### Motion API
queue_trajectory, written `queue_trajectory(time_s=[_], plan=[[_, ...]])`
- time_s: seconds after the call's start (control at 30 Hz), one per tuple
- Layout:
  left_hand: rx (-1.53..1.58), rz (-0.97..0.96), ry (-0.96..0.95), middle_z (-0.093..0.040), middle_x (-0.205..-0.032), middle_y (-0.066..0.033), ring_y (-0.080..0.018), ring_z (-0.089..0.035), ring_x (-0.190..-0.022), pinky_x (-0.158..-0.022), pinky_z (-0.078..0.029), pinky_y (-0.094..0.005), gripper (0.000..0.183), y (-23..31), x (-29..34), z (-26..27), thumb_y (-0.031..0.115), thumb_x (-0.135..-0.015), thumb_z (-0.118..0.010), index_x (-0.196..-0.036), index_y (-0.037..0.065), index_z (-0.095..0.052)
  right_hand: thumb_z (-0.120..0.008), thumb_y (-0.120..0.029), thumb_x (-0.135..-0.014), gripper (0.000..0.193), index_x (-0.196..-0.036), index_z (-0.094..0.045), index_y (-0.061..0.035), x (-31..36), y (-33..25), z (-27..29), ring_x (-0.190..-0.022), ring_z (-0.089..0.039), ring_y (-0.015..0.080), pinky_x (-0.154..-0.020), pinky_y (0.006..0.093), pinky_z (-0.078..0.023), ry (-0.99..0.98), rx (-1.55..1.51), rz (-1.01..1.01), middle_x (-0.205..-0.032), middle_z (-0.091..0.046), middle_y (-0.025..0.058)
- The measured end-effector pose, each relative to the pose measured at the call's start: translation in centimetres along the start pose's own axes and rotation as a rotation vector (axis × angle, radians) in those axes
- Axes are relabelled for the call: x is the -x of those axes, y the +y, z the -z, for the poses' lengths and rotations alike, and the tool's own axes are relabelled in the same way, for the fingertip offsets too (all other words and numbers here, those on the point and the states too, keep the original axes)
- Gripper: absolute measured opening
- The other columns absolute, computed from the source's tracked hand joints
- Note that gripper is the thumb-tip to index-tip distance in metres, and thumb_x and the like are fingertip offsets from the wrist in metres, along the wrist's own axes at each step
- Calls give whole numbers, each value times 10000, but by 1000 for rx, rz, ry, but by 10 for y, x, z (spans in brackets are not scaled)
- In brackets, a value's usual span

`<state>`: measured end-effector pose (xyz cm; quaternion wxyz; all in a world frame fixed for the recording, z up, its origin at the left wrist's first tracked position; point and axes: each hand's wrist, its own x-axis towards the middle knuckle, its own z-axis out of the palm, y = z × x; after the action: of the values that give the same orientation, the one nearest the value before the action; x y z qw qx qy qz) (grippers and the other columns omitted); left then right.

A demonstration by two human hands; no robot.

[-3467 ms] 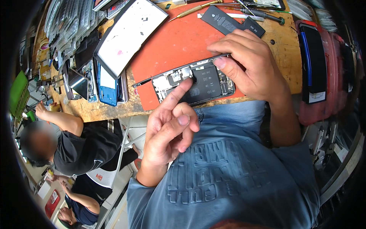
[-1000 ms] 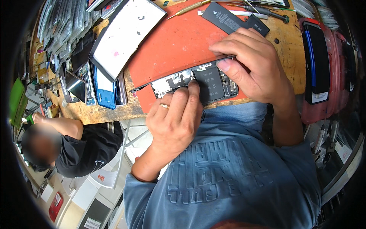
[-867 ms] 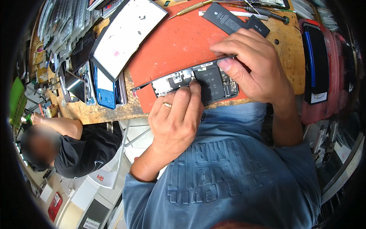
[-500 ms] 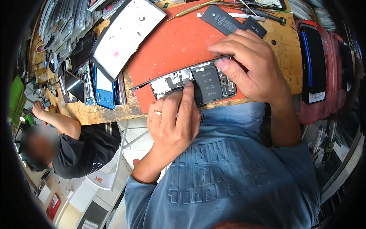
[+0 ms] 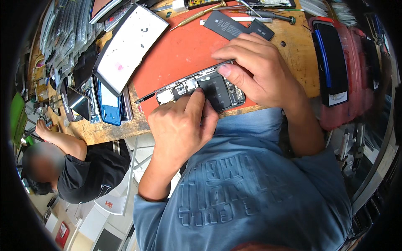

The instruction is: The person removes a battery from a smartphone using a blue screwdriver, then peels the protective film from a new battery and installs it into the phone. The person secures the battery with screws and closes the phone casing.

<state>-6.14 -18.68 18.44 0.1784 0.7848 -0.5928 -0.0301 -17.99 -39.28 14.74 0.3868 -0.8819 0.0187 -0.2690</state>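
An opened smartphone (image 5: pixel 214 93) stands tilted near the front edge of the table, with its insides showing. Its dark battery fills the right half, and metal shields and small parts line the left. Along the far side, the phone's narrow raised panel (image 5: pixel 180 80) leans up. My right hand (image 5: pixel 261 73) pinches that panel's right corner between thumb and fingers. My left hand (image 5: pixel 180 125) is closed over the phone's near edge, its index fingertip pressed by the battery's left edge. The left hand's other fingers are curled and partly hidden.
An orange mat (image 5: pixel 167 52) covers the table. At its far side lie a loose phone battery (image 5: pixel 226 26), a gold screwdriver (image 5: pixel 197 16) and a dark screwdriver (image 5: pixel 276 16). A white-topped box (image 5: pixel 125 48) and phone parts crowd the left. A co-worker (image 5: pixel 92 171) sits at left.
The whole view has shifted a little. My left hand has curled more, its thumb now out beside the index finger. My right hand keeps its pinch on the panel.
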Motion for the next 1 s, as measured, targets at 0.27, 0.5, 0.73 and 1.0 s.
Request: queue_trajectory(time_s=[0.27,0.5,0.73,1.0], plan=[[-61,-58,174,-621,-812,-53,-218,-599,-628,-557,-482,-364,308,11,10,-5,74,-831,-823,-1134,43,-771,-759,-133,-963,207,-1082,-735,35,1,3,-3,-893,-703,368,-806,449,-538,13,11,34,-974,-748,177],[-78,-104,336,-690,-1042,-77,-248,-629,-871,-791,-511,-378,412,17,6,-8,55,-830,-823,-1239,87,-780,-765,-191,-976,210,-1064,-743,-1,1,4,-8,-880,-685,352,-820,458,-525,74,-30,26,-920,-727,146],[42,-121,304,-702,-1338,-140,-323,-660,-1230,-1106,-382,-456,427,-16,-12,7,36,-876,-758,-1291,87,-675,-846,-94,-879,280,-1126,-741,-15,-3,-9,3,-891,-694,326,-811,442,-544,242,132,27,-919,-723,126],[-80,-113,376,-726,-1322,-61,-279,-660,-1319,-1197,-301,-469,203,-12,-6,-9,72,-838,-803,-1012,158,-743,-830,25,-828,203,-1019,-766,5,35,-48,13,-797,-668,273,-688,386,-533,-15,107,-126,-917,-692,107]])
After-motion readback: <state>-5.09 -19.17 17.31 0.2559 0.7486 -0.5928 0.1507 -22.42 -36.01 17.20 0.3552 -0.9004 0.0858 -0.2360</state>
